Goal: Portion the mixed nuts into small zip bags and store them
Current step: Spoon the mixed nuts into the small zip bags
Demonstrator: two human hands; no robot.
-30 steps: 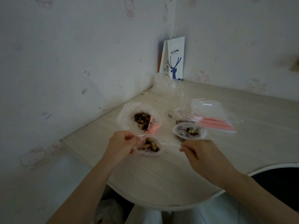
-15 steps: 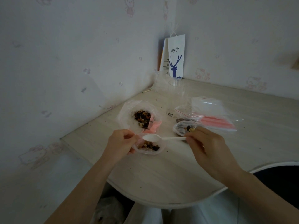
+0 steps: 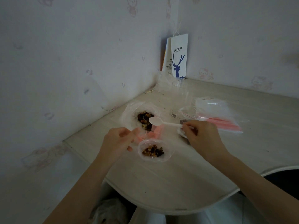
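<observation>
Sideways, the spoon point(image 3: 168, 123) points left, pinched by the right hand point(image 3: 200, 135); left hand point(image 3: 118, 141) grip unclear.

The left forearm point(image 3: 90, 183) and the right forearm point(image 3: 250, 180) are both bare, with no sleeve from the bottom of the view, below the near edge of the surface point(image 3: 178, 183), up to the wrists above it. The left grip point(image 3: 119, 141) and the right grip point(image 3: 203, 136), both over the surface, are uncovered as well. Just below the surface's rounded near rim, pale whitish cloth point(image 3: 150, 217) covers the lap; what garment it is cannot be told.
</observation>
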